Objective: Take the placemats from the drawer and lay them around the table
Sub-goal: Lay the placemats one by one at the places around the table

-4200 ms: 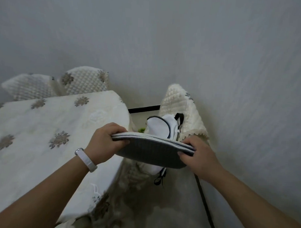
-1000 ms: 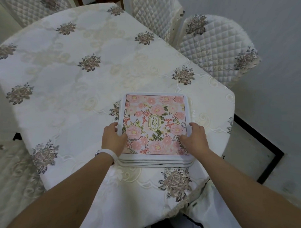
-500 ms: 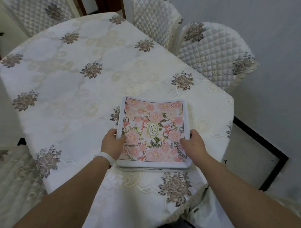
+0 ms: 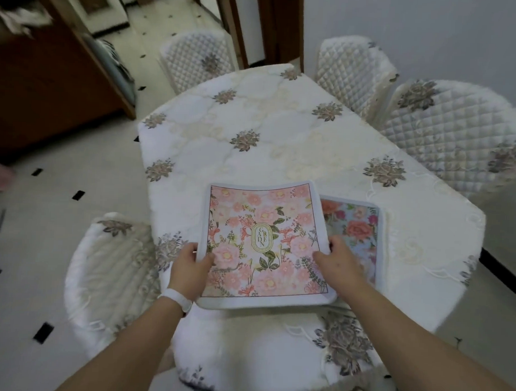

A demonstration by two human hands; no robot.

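lower left of frame: a quilted chair (image 4: 110, 278) sits tucked at the table's near-left corner, nothing laid in front of it yet.

left-centre: left hand (image 4: 188, 270) w/ a white wristband (image 4: 178, 300), thumb on top & fingers under, pinching the left edge of the pink floral placemat (image 4: 261, 242). half a sec ago that mat lay flat on top of the stack w/ both hands on its sides; now it's lifted off & shifted left, its far edge curling up a bit, so it's clear of the pile.

centre-right: right hand (image 4: 340, 264) pinches the same mat's right edge, thumb on top, fingers hidden under. grip looks even both sides.

right of centre: w/ the top mat moved, the next placemat (image 4: 358, 228), bluish w/ bigger roses, is now showing on the remaining stack (image 4: 379, 243), which rests on the table (image 4: 282, 137) near its lower-right end. can't tell how many are left in it.

right & upper frame: more quilted chairs (image 4: 457, 135) round the far and right sides, no mats at any of them.

what it means: the drawer part looks done, the mats are at the table, and the laying-out is only just starting – first mat in hand, none set down. my guess is it goes to the near-left place by the lower-left chair, then back to the stack for the others. the mat's floppy, so it'll want smoothing flat once down.
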